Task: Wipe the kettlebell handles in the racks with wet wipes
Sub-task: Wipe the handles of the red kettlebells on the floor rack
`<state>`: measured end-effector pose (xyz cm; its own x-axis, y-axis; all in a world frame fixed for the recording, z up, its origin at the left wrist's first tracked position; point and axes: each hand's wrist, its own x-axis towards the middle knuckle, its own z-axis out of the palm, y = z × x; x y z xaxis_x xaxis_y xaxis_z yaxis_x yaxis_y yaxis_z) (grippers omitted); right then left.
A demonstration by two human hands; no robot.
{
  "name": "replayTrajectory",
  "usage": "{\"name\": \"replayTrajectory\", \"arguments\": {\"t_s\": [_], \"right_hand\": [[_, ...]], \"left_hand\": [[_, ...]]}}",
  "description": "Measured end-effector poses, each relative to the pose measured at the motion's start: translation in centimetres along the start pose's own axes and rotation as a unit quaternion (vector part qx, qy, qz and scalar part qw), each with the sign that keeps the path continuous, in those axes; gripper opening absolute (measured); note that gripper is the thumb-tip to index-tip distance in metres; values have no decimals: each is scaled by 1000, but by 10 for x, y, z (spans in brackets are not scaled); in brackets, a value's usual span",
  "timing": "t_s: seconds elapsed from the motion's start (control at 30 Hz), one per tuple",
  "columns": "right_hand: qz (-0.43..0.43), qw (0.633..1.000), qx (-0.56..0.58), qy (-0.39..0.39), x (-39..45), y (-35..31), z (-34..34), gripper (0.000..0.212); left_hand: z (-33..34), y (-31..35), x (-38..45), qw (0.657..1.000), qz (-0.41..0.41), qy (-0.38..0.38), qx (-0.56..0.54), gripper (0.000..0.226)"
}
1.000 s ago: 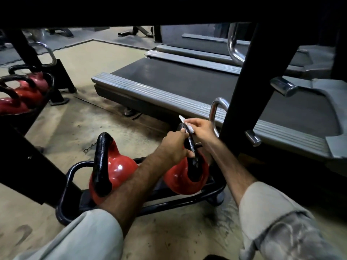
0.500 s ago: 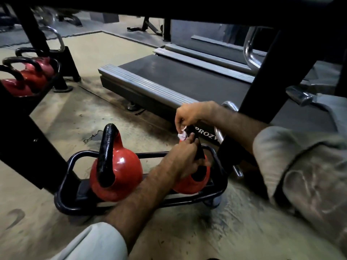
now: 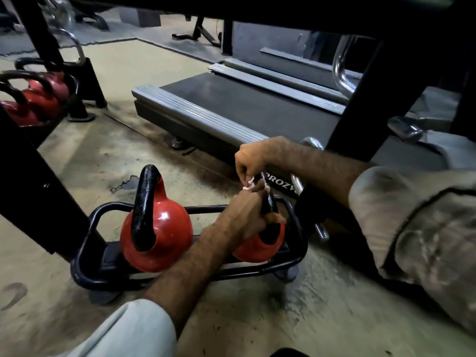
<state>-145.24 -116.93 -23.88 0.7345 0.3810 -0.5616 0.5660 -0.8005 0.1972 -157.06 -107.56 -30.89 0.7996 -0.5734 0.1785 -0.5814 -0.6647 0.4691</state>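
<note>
Your left hand [image 3: 244, 215] grips the right kettlebell's handle [image 3: 269, 202] in the floor rack [image 3: 85, 274] while your right hand [image 3: 251, 158] pinches the small wet wipe [image 3: 249, 182] at its top, where a thin pinch may let it slip off.

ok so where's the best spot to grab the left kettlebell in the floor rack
Grip the left kettlebell by the top arch of its black handle, coming straight down from above. The handle stands upright and edge-on, clear of both hands, with the rack rail around the body.
</note>
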Motion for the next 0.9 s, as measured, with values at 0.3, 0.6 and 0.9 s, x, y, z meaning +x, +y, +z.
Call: {"name": "replayTrajectory", "arguments": {"t_s": [0.3,0.6,0.9], "right_hand": [[14,999,38,15,-11,-5,2,24],[140,791,456,384,-55,-12,67,9],[194,771,429,429,-65,-21,92,26]], "left_hand": [[-8,4,-6,998,0,42,-43,54],[-1,-29,16,818,-217,191,-498,34],[23,-40,60,789,-290,306,-447,14]]}}
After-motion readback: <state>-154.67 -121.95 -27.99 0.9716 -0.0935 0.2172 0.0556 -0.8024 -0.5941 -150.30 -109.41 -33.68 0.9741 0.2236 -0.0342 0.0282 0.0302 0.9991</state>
